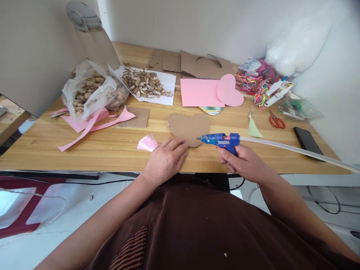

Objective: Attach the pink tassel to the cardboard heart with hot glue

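Cardboard heart (189, 125) flat on wooden table (112, 157), left hand (164, 159) on its near-left edge; whether hand pinches anything, cannot tell. Right hand (243, 161) grips blue glue gun (222, 140), nozzle (198, 138) at heart's near-right edge. Probably best: brace heart, keep fingers (179, 149) clear of nozzle.

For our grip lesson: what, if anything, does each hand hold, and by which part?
Right hand: the blue glue gun, by its handle. Left hand: at the lower edge of the cardboard heart; grip unclear.
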{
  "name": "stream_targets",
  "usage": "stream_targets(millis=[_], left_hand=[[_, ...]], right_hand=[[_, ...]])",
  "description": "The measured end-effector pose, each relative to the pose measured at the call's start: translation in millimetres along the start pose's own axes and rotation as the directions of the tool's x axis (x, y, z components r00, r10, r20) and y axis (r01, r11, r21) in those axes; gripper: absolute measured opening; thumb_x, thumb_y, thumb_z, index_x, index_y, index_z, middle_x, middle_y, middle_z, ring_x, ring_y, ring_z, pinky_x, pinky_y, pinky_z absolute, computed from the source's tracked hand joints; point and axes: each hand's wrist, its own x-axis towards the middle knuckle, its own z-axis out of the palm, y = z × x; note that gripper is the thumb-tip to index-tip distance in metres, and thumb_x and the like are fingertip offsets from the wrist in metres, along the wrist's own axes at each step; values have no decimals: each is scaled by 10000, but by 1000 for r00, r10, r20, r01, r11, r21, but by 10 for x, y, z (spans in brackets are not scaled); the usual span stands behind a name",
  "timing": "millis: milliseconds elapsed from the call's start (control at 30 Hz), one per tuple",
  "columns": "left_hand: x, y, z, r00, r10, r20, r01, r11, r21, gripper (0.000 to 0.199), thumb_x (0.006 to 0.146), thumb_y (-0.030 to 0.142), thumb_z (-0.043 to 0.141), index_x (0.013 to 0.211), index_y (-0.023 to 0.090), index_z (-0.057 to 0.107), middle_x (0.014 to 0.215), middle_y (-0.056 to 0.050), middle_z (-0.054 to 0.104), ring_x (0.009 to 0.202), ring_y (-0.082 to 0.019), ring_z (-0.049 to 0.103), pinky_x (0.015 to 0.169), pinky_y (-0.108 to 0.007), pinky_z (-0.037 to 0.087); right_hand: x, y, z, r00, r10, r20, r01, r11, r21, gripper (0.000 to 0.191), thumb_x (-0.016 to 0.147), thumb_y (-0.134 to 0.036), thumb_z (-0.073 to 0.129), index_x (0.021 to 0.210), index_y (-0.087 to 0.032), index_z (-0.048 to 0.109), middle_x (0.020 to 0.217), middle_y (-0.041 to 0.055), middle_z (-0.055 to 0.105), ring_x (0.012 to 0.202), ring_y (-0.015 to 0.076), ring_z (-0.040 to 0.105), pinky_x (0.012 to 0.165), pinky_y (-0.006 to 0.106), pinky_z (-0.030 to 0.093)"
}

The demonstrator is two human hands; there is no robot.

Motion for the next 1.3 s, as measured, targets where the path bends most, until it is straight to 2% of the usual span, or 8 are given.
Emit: stream_targets(millis=[133, 267, 433, 567, 700, 867, 1133, 1300], left_hand=[[-1, 3, 0, 1000, 1, -5, -1, 1000, -4, 227, 1003, 237, 580, 1176, 157, 703, 1226, -124, 725, 1008, -258, 664, 901, -444, 605], [1, 10, -6, 1000, -1, -7, 1, 1000, -8, 227, 1004, 236, 577, 1180, 168, 703, 1224, -123, 726, 1019, -257, 671, 915, -445, 604], [6, 14, -9, 1000, 0, -5, 0, 1000, -11, 226, 1002, 232, 580, 1183, 166, 699, 1224, -123, 727, 1031, -260, 671, 920, -447, 604], [9, 16, -13, 1000, 1, -6, -1, 1000, -3, 224, 1003, 234, 582, 1175, 155, 701, 1220, -120, 729, 1014, -260, 667, 909, -441, 605], [7, 17, -15, 1000, 3, -3, -3, 1000, 4, 223, 1004, 235, 578, 1171, 153, 702, 1220, -120, 728, 1005, -258, 665, 896, -436, 604], [5, 17, -4, 1000, -6, 2, 6, 1000, 3, 221, 1008, 238, 573, 1172, 162, 700, 1219, -116, 729, 1018, -254, 670, 903, -427, 599], [15, 29, -30, 1000, 5, 9, -5, 1000, 27, 226, 1006, 246, 576, 1161, 150, 710, 1209, -119, 730, 1020, -261, 667, 901, -425, 597], [18, 30, -30, 1000, 6, -2, -6, 999, 38, 230, 1002, 245, 579, 1155, 143, 717, 1205, -121, 732, 1008, -266, 663, 900, -430, 599]], right_hand=[[8, 3, 2, 1000, 11, -3, -11, 1000, 19, 524, 869, -746, 580, 787, -229, 571, 514, -28, 521, 442, 126, 466, 443, 286, 386], [30, 66, 2, 999, 34, -24, -32, 996, 87, 545, 867, -761, 592, 797, -221, 588, 628, 5, 591, 481, 122, 487, 459, 288, 414], [57, 132, -20, 1000, 1, -5, 0, 988, 157, 505, 897, -717, 601, 795, -222, 599, 661, 14, 612, 502, 119, 487, 473, 282, 408], [66, 148, -32, 1000, -5, -5, 6, 988, 156, 477, 909, -700, 601, 877, -227, 645, 645, 10, 606, 504, 127, 486, 472, 287, 401], [62, 142, -32, 999, 25, -37, -19, 990, 140, 519, 874, -727, 625, 939, -213, 657, 721, 26, 632, 510, 123, 498, 467, 290, 411], [74, 176, -47, 999, -3, -33, 8, 992, 127, 498, 908, -708, 594, 956, -215, 645, 797, 30, 652, 509, 110, 515, 467, 289, 420], [96, 125, -73, 999, -26, 32, 25, 1000, 17, 508, 956, -696, 518, 810, -212, 579, 634, -9, 592, 487, 107, 512, 490, 275, 409], [121, 45, -97, 999, -29, 40, 31, 998, -58, 502, 960, -684, 505, 798, -213, 564, 558, -34, 560, 479, 111, 519, 508, 272, 409]])
